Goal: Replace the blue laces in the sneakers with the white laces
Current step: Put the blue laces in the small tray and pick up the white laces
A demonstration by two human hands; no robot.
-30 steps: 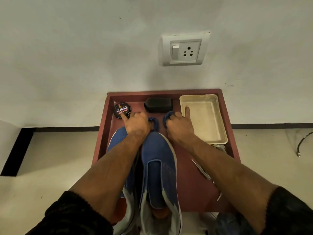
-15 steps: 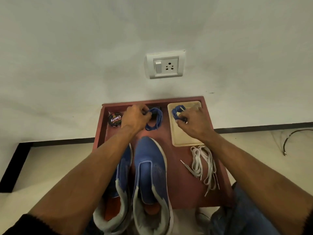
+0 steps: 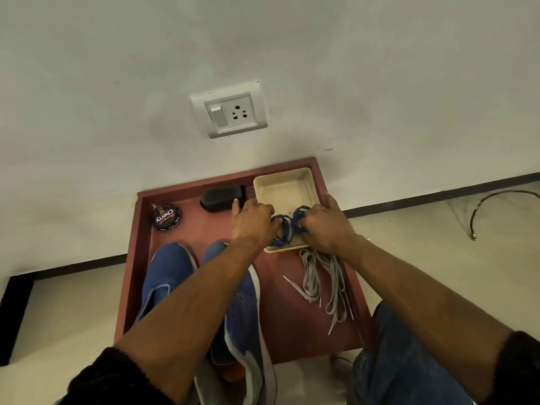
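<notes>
Both hands (image 3: 253,222) (image 3: 327,226) grip blue laces (image 3: 285,229) over the cream tray (image 3: 285,185)

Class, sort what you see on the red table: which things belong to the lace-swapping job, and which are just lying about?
Belonging to the job:
blue laces, held by both hands over the tray
white laces
blue sneakers
cream tray

Just lying about:
polish tin
black brush

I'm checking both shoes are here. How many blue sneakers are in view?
2: the left sneaker and the right sneaker lie side by side on the red table, partly under the left forearm.
</notes>
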